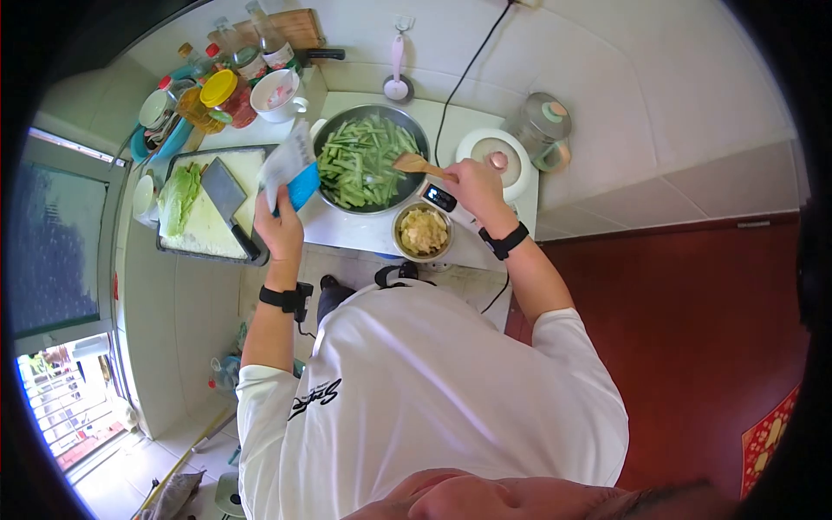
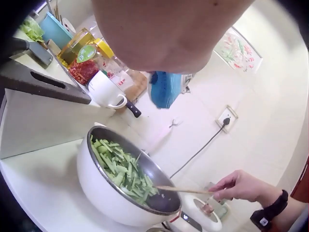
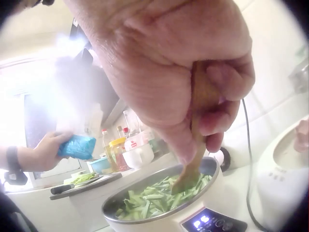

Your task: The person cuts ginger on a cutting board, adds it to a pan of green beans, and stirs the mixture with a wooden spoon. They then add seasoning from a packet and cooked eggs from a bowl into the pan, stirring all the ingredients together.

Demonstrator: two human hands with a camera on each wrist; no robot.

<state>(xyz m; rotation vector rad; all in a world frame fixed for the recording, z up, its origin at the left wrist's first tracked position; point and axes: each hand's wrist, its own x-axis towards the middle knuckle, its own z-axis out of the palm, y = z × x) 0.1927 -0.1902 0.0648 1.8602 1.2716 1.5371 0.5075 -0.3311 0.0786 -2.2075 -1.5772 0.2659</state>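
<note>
My left hand grips a blue and white plastic packet, raised beside the left rim of the electric pan. Cut green vegetable strips fill much of the pan. With curled fingers, my right hand holds a wooden spatula by its handle. The spatula's blade is down among the strips at the pan's right side. A lit display shows on the pan's front. Close by stands a metal bowl of yellow cooked chunks.
To the left, a cutting board carries a cleaver and leafy greens. Behind it stand bottles, a yellow-lidded jar and a white cup. A white lidded cooker sits right of the pan, near a black cord.
</note>
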